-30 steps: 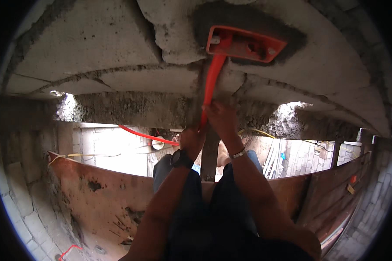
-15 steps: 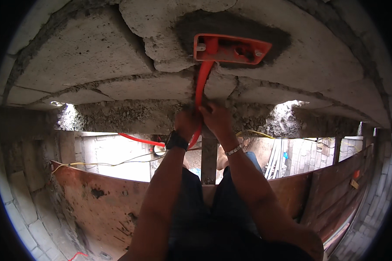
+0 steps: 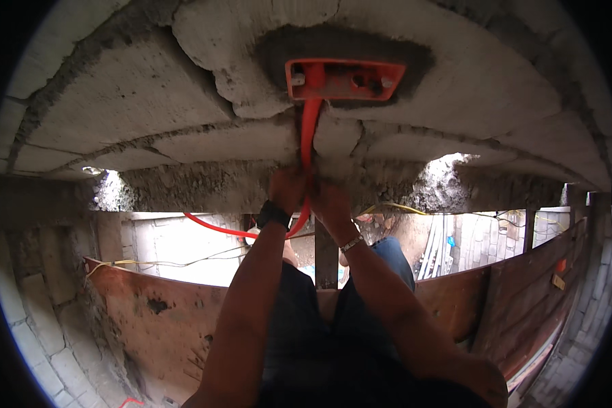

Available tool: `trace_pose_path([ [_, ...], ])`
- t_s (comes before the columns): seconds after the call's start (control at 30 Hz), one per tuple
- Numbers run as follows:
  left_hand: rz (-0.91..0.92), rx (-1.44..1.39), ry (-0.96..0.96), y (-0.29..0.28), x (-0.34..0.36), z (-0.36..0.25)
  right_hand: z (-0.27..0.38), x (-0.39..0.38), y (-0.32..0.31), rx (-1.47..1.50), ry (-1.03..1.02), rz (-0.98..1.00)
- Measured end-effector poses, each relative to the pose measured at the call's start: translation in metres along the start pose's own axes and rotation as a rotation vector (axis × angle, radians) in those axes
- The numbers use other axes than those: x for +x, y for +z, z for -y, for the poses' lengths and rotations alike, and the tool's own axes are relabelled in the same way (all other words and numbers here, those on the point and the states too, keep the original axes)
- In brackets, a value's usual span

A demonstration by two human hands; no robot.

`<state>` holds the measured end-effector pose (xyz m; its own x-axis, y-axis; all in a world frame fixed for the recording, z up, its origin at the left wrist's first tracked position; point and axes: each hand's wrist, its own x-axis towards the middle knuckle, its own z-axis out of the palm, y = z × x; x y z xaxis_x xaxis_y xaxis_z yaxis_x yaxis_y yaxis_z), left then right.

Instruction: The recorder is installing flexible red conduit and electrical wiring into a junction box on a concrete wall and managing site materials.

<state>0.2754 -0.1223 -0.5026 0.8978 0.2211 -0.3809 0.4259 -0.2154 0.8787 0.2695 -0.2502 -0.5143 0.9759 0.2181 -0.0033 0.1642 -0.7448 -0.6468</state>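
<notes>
An orange-red flexible conduit runs down from an orange-red rectangular electrical box set in the block wall. My left hand, with a dark watch on its wrist, is closed on the conduit at the wall's lower edge. Right beside it, my right hand, a bracelet on its wrist, is closed around the same stretch. Shadow and the backs of the hands hide the fingertips. Below my hands the conduit bends left in a loose curve.
A rough concrete beam crosses behind my hands. Lower down stands a brown wooden board, with thin yellowish wires above it. A narrow post rises between my legs. Several pale pipes lie beyond, at right.
My right hand has moved down a little along the conduit, and its fingers are lower. The loose curve below has shifted. The box sits slightly further left in view.
</notes>
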Motion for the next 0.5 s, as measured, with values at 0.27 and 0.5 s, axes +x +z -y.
trace_pose_path([
  [0.27,-0.078,0.307,0.21,0.001,-0.007,0.019,-0.001,-0.001,0.004,-0.075,-0.019,0.054],
  [0.5,-0.096,0.463,0.138,0.011,-0.009,0.011,0.012,0.002,-0.005,-0.175,0.108,0.088],
])
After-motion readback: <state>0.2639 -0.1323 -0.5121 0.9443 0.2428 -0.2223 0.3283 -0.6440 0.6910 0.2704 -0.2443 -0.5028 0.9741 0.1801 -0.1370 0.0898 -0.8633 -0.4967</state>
